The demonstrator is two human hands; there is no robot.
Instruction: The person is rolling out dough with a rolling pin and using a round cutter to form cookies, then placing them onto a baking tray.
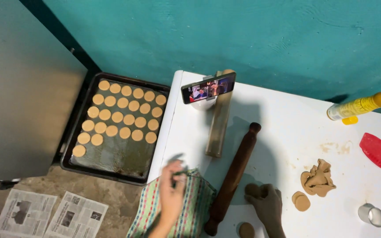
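Head view, looking down on a white counter (287, 132) against a teal wall.

Right hand (266, 203), lower centre-right of the frame: grip closed around a small lump of tan dough (252, 190), pressed down on the counter. Left hand (172, 194), lower centre: fingers pinched narrow over a striped cloth (195, 207); whether it holds anything small, cannot tell.

Key relation: the rolling pin (234, 176) lies between the two hands, long axis running from upper right to lower left, its lower handle at the bottom edge. It is just to the left of the right hand, which is the nearer one.

Counts: one rolling pin; one crumpled dough scrap (317, 178) right of the right hand; two cut discs (302, 202) beside it, overlapping; one disc (246, 230) at the bottom edge; one metal round cutter (371, 215), lower right; one red scraper (378, 152); one yellow bottle (360, 105) lying on its side; one phone (208, 88) propped up. The baking tray (111, 165), left of the counter, carries twenty-six discs in rows.
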